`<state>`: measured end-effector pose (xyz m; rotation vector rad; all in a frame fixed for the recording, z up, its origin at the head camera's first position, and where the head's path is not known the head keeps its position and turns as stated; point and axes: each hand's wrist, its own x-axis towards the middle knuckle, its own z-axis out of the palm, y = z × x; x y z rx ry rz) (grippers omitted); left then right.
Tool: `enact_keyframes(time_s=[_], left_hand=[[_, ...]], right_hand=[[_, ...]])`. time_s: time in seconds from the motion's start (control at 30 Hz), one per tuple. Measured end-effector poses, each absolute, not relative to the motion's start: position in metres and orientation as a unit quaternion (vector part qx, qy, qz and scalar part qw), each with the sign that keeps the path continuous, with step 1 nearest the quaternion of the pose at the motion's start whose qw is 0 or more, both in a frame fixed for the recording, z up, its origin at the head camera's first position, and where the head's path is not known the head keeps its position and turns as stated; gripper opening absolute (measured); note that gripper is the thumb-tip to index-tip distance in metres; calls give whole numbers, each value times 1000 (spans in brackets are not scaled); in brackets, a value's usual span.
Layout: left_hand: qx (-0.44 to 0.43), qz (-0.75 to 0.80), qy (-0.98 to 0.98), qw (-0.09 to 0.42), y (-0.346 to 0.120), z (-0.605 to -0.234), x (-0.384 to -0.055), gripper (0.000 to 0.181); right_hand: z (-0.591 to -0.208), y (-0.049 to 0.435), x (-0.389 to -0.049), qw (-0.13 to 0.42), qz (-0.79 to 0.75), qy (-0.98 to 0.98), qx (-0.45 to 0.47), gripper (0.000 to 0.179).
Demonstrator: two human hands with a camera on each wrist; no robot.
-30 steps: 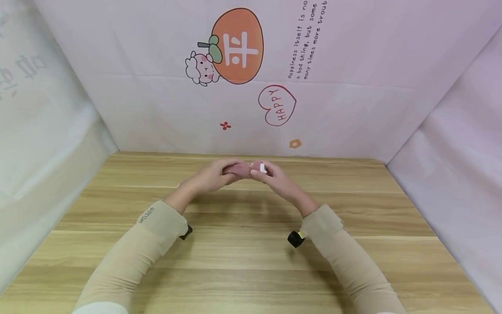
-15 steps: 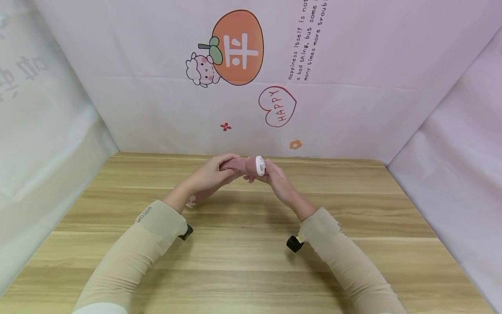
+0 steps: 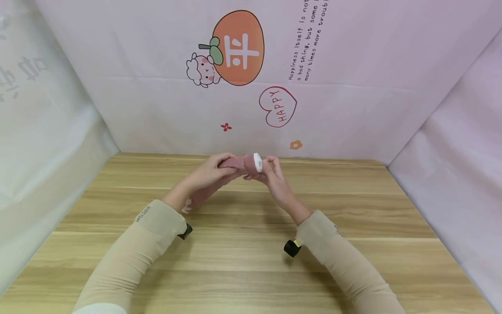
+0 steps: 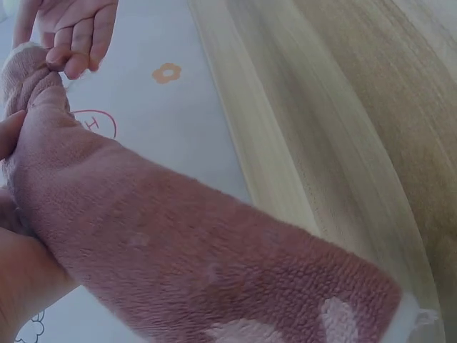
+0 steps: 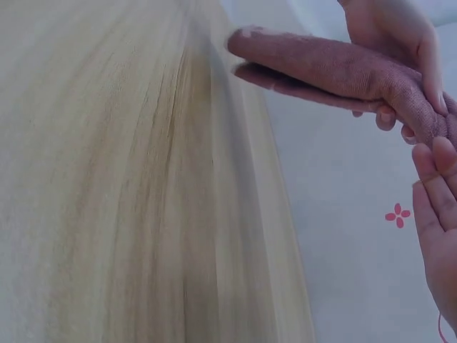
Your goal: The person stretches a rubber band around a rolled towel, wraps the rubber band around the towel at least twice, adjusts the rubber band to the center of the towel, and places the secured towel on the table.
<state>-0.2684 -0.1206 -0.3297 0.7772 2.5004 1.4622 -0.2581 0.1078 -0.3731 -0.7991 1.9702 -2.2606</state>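
Note:
A dusty-pink terry towel with white edges is held up above the far part of the table, gathered into a long folded bundle. My left hand grips it around the middle, and its longer part hangs down to the left below that hand. Near the other end the towel narrows at a creased waist. My right hand is at this short end, thumb and fingers pinching by the white edge. In the right wrist view a thin tan line crosses the right fingers beside the towel.
A wood-grain table lies beneath both arms. White printed cloth rises directly behind its far edge, and more cloth hangs along the sides. Small black cameras sit under the wrists.
The towel's short end has turned so its white edge faces right, and its long part has swung into view below the left hand. The right hand has shifted its fingers around that end.

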Motion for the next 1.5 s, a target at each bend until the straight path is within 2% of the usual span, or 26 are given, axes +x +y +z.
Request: enact_keyframes(time_s=[0.13, 0.37, 0.57, 0.77, 0.97, 1.3, 1.5], left_hand=[[245, 477, 842, 67, -119, -330, -268, 28], [202, 466, 861, 29, -113, -334, -269, 27], [186, 449, 874, 5, -112, -334, -269, 27], [162, 445, 881, -15, -112, -332, -267, 30], [143, 456, 878, -29, -111, -332, -268, 34], [98, 478, 871, -57, -117, -332, -268, 33], [79, 493, 863, -71, -121, -331, -269, 32]], right_hand=[[-374, 107, -258, 10, -739, 628, -244, 14], [-377, 105, -260, 0, -745, 624, -238, 14], [-373, 102, -258, 6, -726, 647, -234, 31], [-366, 99, -254, -2, -691, 690, -214, 35], [-366, 98, -250, -23, -607, 771, -190, 18], [-368, 100, -246, -35, -475, 834, -278, 11], [-370, 102, -244, -30, -469, 837, -280, 11]])
